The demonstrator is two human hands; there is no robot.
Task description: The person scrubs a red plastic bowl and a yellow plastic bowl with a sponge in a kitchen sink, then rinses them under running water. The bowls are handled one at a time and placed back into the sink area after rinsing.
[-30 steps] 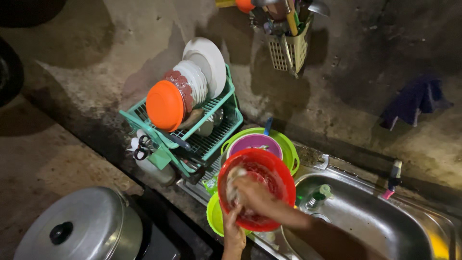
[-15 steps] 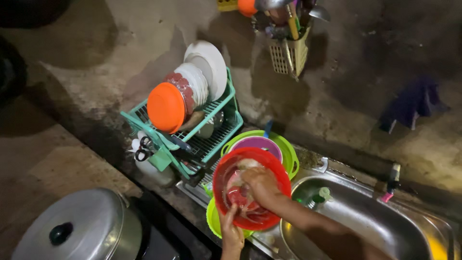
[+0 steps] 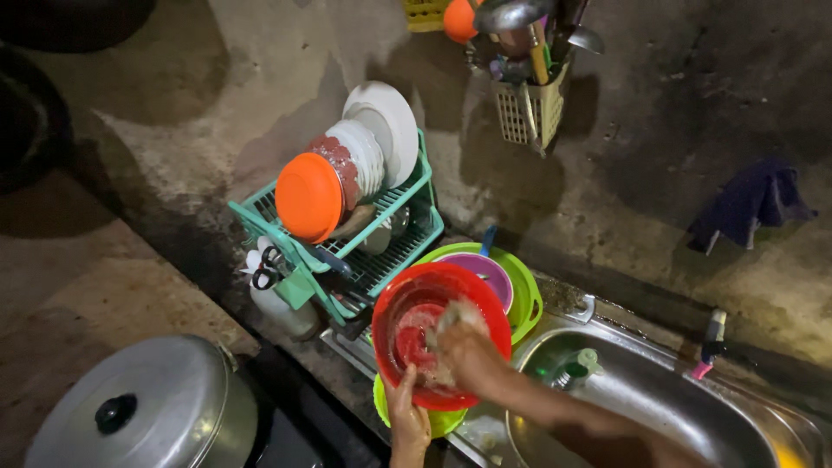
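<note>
- Looking down from head height at a dim washing-up corner, with rough concrete walls and counter all round.
- Steel sink point(image 3: 659, 407) — at lower right, its basin curving away under the person's right forearm; a small green-capped bottle point(image 3: 582, 364) stands at its near rim.
- Large metal pot lid point(image 3: 139, 407) with a black knob, at lower left, well apart from the hands.
- Green dish rack point(image 3: 381, 251) behind the work, holding white plates point(image 3: 381, 130) on edge and an orange bowl point(image 3: 308, 196).
- Stack of nested bowls, lime green point(image 3: 525, 295) with a purple one point(image 3: 485, 273) inside, just behind the red one.
- Red plastic colander bowl point(image 3: 407, 312) — the thing in hand, tilted towards the person at the sink's left edge, above another lime bowl point(image 3: 438, 422).
- Left hand point(image 3: 407, 420): clasped on the red bowl's near rim from below, thumb up over the edge, steadying it.
- Right hand point(image 3: 468, 355): inside the bowl, fingers curled closed around a pale soapy sponge or cloth point(image 3: 455, 316) pressed to the inner wall.
- Doing this well, as a judgement: keep the rim hold firm so the slippery bowl cannot spin, and scrub in circles that reach the perforated bottom and the wall up to the lip.
</note>
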